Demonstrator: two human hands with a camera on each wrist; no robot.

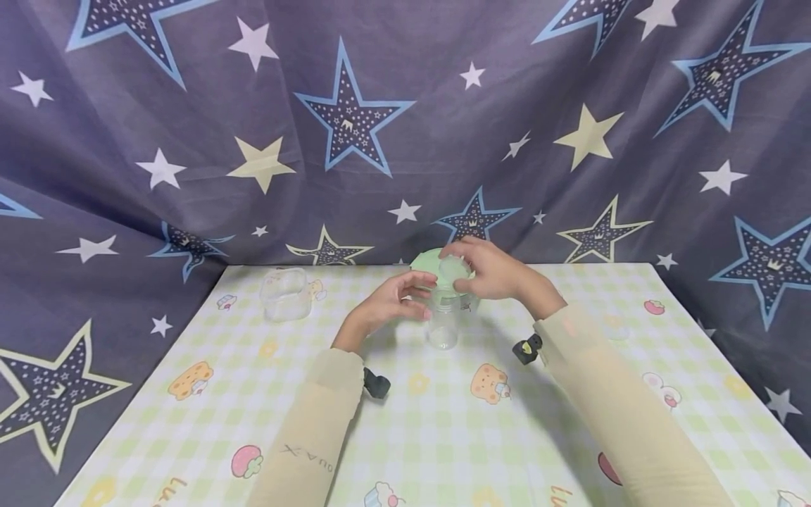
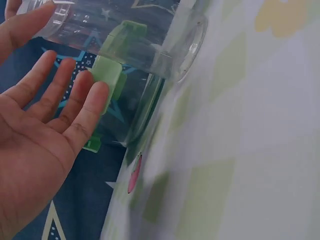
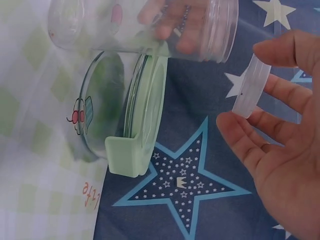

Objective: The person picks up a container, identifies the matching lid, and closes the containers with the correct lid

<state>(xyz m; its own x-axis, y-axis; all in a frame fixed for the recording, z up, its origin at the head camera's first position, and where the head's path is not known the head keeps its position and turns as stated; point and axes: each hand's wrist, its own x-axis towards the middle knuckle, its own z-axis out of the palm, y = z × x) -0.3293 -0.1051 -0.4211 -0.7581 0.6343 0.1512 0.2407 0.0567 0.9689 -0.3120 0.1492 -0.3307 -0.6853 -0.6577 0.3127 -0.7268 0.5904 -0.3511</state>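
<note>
A clear plastic jar (image 1: 443,332) stands upright near the back of the table, its mouth uncovered. My right hand (image 1: 497,269) pinches a translucent white lid (image 3: 251,89) between thumb and fingers, apart from the jar's threaded neck. To the left of the jar, my left hand (image 1: 394,298) has its fingers loosely extended; in the left wrist view its thumb is by the jar's neck, and whether it touches is unclear. Right behind the jar sits a clear container with a green clip-on lid (image 3: 156,112), partly hidden by the hands and jar in the head view.
An open clear container (image 1: 286,299) stands at the back left of the table. A checked, printed cloth (image 1: 418,436) covers the tabletop. Directly behind the table's back edge hangs a dark star-patterned curtain (image 1: 405,190). Something clear and faint (image 1: 616,329) lies at the right.
</note>
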